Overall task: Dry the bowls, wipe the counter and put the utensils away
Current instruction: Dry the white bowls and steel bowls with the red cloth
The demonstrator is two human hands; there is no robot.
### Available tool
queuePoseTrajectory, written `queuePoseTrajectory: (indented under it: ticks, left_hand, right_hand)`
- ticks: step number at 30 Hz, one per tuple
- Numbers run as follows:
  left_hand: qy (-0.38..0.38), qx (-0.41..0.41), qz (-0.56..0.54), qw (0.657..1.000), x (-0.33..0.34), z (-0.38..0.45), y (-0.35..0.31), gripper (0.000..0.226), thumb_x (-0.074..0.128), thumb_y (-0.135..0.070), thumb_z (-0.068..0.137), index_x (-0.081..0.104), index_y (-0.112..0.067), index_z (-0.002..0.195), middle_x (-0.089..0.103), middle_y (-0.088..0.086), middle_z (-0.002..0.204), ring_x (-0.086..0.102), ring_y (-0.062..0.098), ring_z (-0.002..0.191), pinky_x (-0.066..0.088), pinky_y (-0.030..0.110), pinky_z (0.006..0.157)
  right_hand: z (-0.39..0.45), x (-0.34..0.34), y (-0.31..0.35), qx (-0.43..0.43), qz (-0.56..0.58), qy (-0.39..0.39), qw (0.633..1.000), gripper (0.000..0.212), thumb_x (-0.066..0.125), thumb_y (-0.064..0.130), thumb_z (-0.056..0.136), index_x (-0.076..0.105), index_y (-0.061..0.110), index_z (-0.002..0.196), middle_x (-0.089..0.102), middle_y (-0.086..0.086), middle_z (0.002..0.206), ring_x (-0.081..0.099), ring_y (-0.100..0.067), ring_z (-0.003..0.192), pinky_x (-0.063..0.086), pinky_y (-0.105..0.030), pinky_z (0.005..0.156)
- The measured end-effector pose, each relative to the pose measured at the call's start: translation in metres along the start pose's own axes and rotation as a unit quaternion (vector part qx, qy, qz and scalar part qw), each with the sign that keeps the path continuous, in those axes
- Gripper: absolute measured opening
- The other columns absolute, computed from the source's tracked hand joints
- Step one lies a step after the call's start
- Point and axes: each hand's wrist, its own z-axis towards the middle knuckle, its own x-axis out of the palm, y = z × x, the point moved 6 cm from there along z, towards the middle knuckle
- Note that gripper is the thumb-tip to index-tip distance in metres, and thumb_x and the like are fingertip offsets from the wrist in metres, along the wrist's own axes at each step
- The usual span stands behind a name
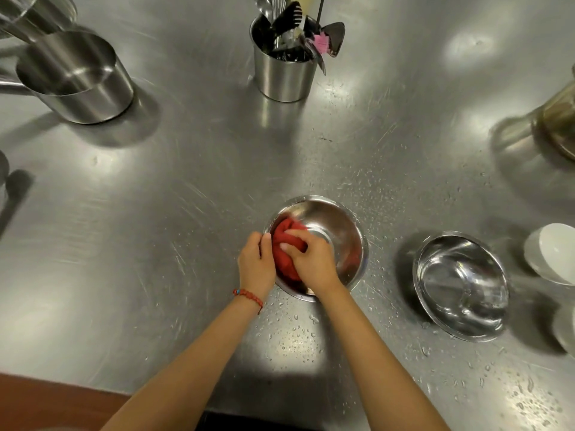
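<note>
Two bare forearms enter from the bottom edge and meet at the lower centre of the frame. Right hand (311, 259): fingers curled over a bunched red cloth (287, 247), pressing it against the inner left wall of a steel bowl (342, 231). Left hand (256, 262): set just left of the cloth, thumb and fingers gripping the bowl's left rim; a red beaded bracelet (249, 297) circles its wrist. This bowl rests upright on the steel counter (186, 213), with the cloth inside it, beneath and between the two hands.

Steel bowls, two: the second steel bowl (460, 287) stands to the right, apart from the first and touched by neither hand. White bowls (553, 253), stacked at the right edge; their number cannot be told. Water droplets (295, 337) speckle the counter around and below both steel bowls.

Utensil holder (283, 73), one, top centre: a steel cylinder holding spoons, dark spatulas and a pink item. Steel pots (77, 79), at least two, upper left, partly cut off by the frame. Brownish jar (560, 119), one, blurred, at the right edge.
</note>
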Motion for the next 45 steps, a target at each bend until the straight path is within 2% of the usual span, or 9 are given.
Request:
queuePoseTrajectory:
  ticks: [3,8,11,15,21,29,35,40,45]
  left_hand:
    - [-0.004,0.005,-0.002,1.0,-0.001,0.0,-0.002,0.041,0.043,-0.012,0.095,0.034,-0.022,0.056,0.035,-0.006,0.054,0.031,0.007,0.049,0.032,0.012,0.046]
    - [-0.014,0.005,0.0,1.0,-0.008,0.005,0.004,0.032,0.042,-0.012,0.096,0.044,-0.012,0.063,0.041,-0.006,0.056,0.037,0.006,0.052,0.034,0.011,0.049]
    - [0.0,0.021,0.0,1.0,-0.005,0.002,0.001,0.041,0.044,-0.011,0.095,0.036,-0.023,0.057,0.037,-0.007,0.053,0.034,0.005,0.05,0.033,0.01,0.046]
    - [0.009,0.02,0.004,1.0,-0.003,0.006,0.0,0.041,0.044,-0.013,0.095,0.034,-0.023,0.056,0.035,-0.007,0.053,0.031,0.007,0.049,0.031,0.012,0.045]
    - [0.018,-0.029,-0.038,0.999,-0.006,0.024,0.0,0.036,0.054,-0.021,0.09,0.043,-0.019,0.056,0.043,-0.004,0.054,0.039,0.009,0.051,0.035,0.015,0.051]
    - [0.004,-0.09,-0.054,0.994,0.0,-0.009,0.004,0.042,0.05,-0.032,0.092,0.04,-0.016,0.054,0.04,-0.003,0.052,0.036,0.011,0.051,0.034,0.027,0.052]
    - [-0.068,-0.053,-0.048,0.995,0.003,-0.015,-0.004,0.046,0.045,-0.016,0.095,0.033,-0.02,0.051,0.035,-0.005,0.05,0.03,0.009,0.048,0.028,0.018,0.045]
    - [-0.074,-0.058,-0.065,0.993,-0.003,-0.007,0.002,0.043,0.045,-0.019,0.095,0.039,-0.021,0.052,0.039,-0.005,0.053,0.035,0.008,0.05,0.033,0.021,0.05]
    - [-0.066,-0.052,-0.051,0.995,0.002,-0.007,0.001,0.042,0.043,-0.017,0.096,0.041,-0.017,0.054,0.041,-0.004,0.054,0.036,0.007,0.05,0.033,0.012,0.046]
  right_hand:
    - [0.004,-0.004,0.011,0.03,0.032,-0.122,0.992,0.025,0.064,0.023,0.083,0.062,0.018,0.108,0.067,-0.002,0.106,0.056,-0.014,0.095,0.03,-0.01,0.078]
    - [-0.005,0.01,0.008,-0.024,0.03,0.081,0.996,0.028,0.069,0.018,0.08,0.066,0.017,0.108,0.067,-0.004,0.106,0.059,-0.018,0.101,0.041,-0.019,0.089]
    - [-0.002,0.002,0.008,-0.024,0.051,0.037,0.998,0.024,0.071,0.012,0.076,0.067,0.015,0.1,0.065,0.001,0.096,0.056,-0.013,0.089,0.035,-0.001,0.075]
    - [0.008,-0.007,0.015,0.006,0.006,-0.104,0.995,0.019,0.065,0.02,0.083,0.063,0.021,0.101,0.067,0.0,0.099,0.055,-0.013,0.089,0.037,-0.018,0.076]
    - [-0.004,-0.019,0.003,0.018,-0.116,-0.083,0.99,0.025,0.059,0.022,0.088,0.06,0.019,0.113,0.06,-0.014,0.114,0.057,-0.033,0.102,0.044,-0.039,0.09]
    - [-0.014,-0.031,-0.007,0.105,-0.12,-0.145,0.976,0.034,0.053,0.026,0.092,0.051,0.011,0.122,0.055,-0.02,0.118,0.056,-0.034,0.104,0.043,-0.039,0.09]
    - [-0.011,-0.013,0.004,-0.027,-0.179,-0.014,0.983,0.026,0.058,0.023,0.087,0.059,0.02,0.113,0.057,-0.013,0.118,0.053,-0.032,0.107,0.043,-0.039,0.092]
    - [0.001,-0.036,-0.003,-0.033,-0.325,-0.047,0.944,0.027,0.047,0.022,0.094,0.055,0.015,0.119,0.052,-0.016,0.115,0.053,-0.034,0.101,0.045,-0.042,0.086]
    - [-0.009,-0.006,0.001,-0.055,-0.199,0.016,0.978,0.026,0.06,0.017,0.086,0.063,0.017,0.112,0.063,-0.011,0.115,0.057,-0.029,0.104,0.036,-0.027,0.089]
